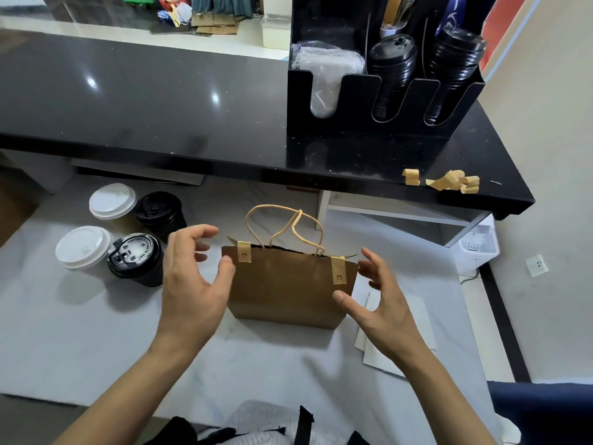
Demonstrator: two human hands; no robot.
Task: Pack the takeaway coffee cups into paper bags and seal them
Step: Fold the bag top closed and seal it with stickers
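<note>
a brown paper bag stands upright in the middle of the pale work surface, its mouth up and its long axis running from 9 o'clock to 3 o'clock, broad face toward the person. two strips of tan tape fold over the top edge, one near the left corner and one near the right corner, and the twisted paper handles rise in loops toward 12 o'clock. between the strips a dark slit of the mouth shows.

the left hand hovers at the bag's 9 o'clock side, fingers spread and lightly curved, thumb just beside or touching the upper left corner; it grips nothing. the right hand is at 3 o'clock, fingers splayed wide, thumb tip close to the bag's right edge below the tape, holding nothing either.

at 10 o'clock from the bag four lidded cups cluster close together: a white-lidded cup at the back, a black cup beside it, a second white-lidded cup in front and a black cup with a printed lid. the nearest black cup sits just beside the left wrist, so room is tight there.

at 12 o'clock the edge of a black counter overhangs the surface. on it stand a black organiser holding stacked black lids, and curled tape backing scraps near its front edge. white sheets lie flat at 4 o'clock, under the right forearm. toward 6 and 8 o'clock the surface is bare.
</note>
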